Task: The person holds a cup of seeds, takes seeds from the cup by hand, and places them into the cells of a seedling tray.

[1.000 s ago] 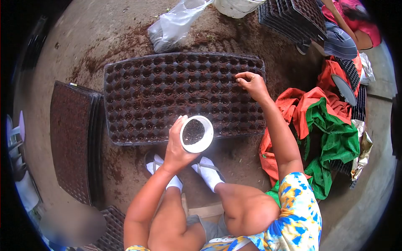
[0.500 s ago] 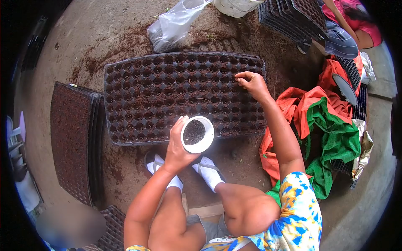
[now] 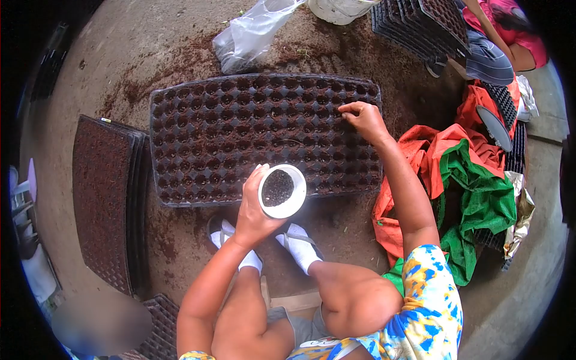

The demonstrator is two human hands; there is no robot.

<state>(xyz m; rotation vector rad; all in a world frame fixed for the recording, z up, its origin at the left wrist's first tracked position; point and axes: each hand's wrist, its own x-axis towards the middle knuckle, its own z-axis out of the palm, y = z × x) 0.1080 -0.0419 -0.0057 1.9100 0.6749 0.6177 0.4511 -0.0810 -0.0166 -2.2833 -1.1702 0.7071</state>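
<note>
A black seedling tray [image 3: 240, 129] with rows of soil-filled cells lies on the ground before me. My left hand [image 3: 255, 210] is wrapped round a white cup [image 3: 288, 207], which holds small dark grains and sits over the tray's front edge. Over the upper right cells is my right hand [image 3: 363, 118], its thumb and fingers pinched together. What they hold, if anything, is too small to make out.
A stack of soil-covered trays [image 3: 102, 192] stands at left. Beyond the tray are a plastic bag [image 3: 249, 39], a white bucket [image 3: 341, 9] and stacked trays [image 3: 420, 27]. Red and green sheets [image 3: 480, 198] lie at right. Another person [image 3: 489, 54] is at the upper right.
</note>
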